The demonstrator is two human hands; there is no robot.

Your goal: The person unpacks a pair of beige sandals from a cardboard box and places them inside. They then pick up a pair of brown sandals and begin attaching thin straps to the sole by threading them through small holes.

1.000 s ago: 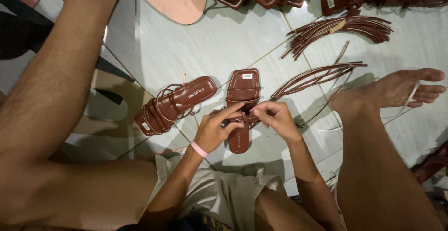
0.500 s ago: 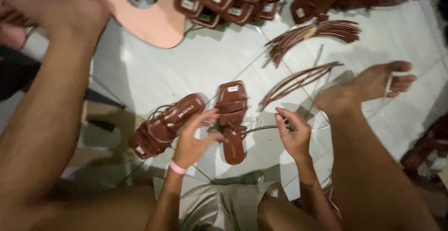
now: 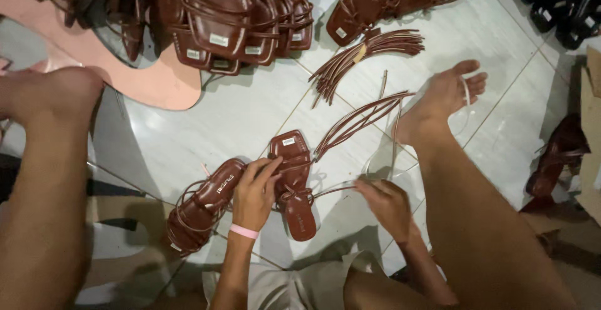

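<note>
Left hand (image 3: 253, 194), pink band at wrist, presses fingers down on a brown sandal (image 3: 294, 181) lying flat on the tiled floor (image 3: 238, 116). Right hand (image 3: 389, 206) pinches a thin brown strap (image 3: 332, 190), drawn taut from the sandal's middle. Second sandal (image 3: 203, 206) just left. Loose straps (image 3: 360, 119) near the bare foot (image 3: 444, 97). Sandal pile (image 3: 219, 15) above.

We look steeply down from the head camera, close above the left hand (image 3: 253, 194) and right hand (image 3: 388, 206), facing the tiled floor (image 3: 250, 113) between the legs.
</note>
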